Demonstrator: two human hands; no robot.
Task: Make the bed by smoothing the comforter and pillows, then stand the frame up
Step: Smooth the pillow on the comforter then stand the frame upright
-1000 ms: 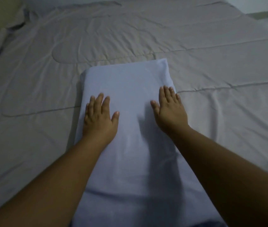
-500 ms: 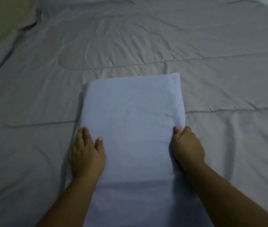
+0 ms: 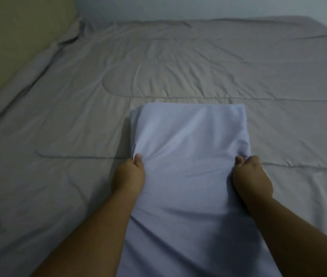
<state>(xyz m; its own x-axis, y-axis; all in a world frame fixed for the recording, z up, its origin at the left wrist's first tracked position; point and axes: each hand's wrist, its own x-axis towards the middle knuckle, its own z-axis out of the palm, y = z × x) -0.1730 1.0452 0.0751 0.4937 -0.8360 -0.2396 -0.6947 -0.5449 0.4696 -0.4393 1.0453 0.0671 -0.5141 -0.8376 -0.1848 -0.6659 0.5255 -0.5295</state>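
A long pale blue pillow (image 3: 188, 148) lies lengthwise on the grey quilted comforter (image 3: 178, 62), running from the bottom edge to the middle of the view. My left hand (image 3: 129, 174) pinches the pillow's left side, thumb on top, fabric bunched at the grip. My right hand (image 3: 251, 174) is closed on the pillow's right side at the same height. Wrinkles fan out between the two grips. No frame is in view.
An olive-tan pillow or cushion (image 3: 12, 41) sits at the upper left beside the comforter's edge. A pale wall (image 3: 218, 7) runs along the far side of the bed. The comforter shows shallow creases across its middle.
Both hands slid from flat on top of the pillow out to its sides and closed on the fabric. The view has tilted up, showing the wall.
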